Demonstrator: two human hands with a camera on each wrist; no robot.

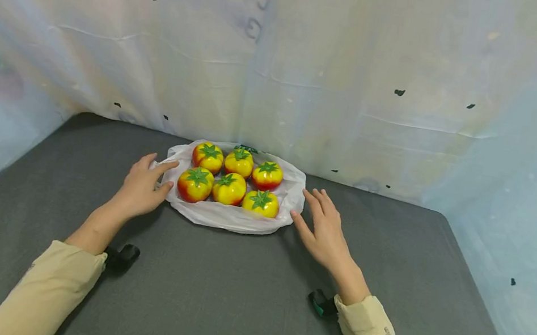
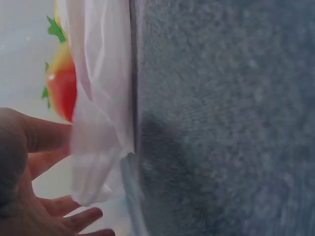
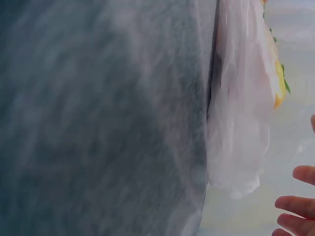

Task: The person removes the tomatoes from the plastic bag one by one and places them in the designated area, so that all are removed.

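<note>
Grey tabletop (image 1: 220, 292), pale sheeting (image 1: 327, 44) behind tomatoes (image 1: 229, 190)

Head cam looks forward-down over the table (image 1: 230, 294); wrist cams sit way closer, tipped sideways, both catching the white bag (image 1: 230, 221).

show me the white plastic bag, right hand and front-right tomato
White plastic bag (image 1: 222, 218), head view, on its front side
Right hand (image 1: 325, 235), head view, on its back
Front-right tomato (image 1: 261, 200), head view, green leafy top
</note>
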